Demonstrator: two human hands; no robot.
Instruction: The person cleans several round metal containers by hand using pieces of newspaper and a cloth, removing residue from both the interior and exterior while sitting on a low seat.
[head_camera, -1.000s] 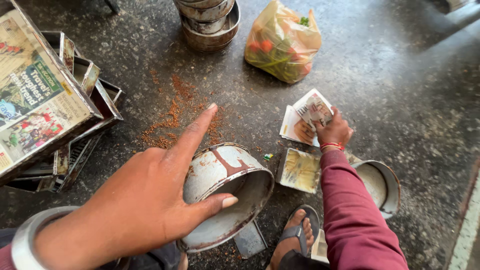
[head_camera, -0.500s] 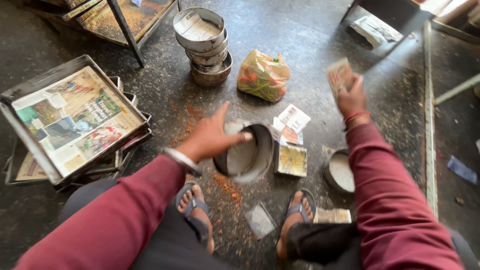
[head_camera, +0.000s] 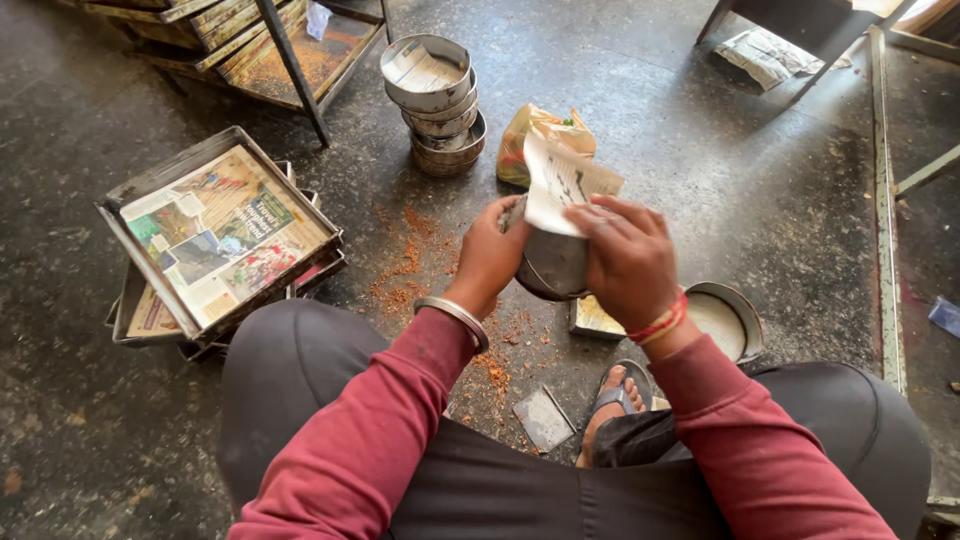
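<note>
Now the left hand grips a round tin, while the right hand pinches a paper above it.

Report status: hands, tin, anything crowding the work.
Left hand grips the round metal tin. Right hand presses a newspaper piece at its rim. Stacked round tins and plastic bag stand beyond, apart from the hands.

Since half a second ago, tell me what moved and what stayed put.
The right hand came in from out on the right and now presses its paper over the round tin. The left hand shifted to grip the tin's side. The lined tray, tin stack and bag stayed put.
</note>
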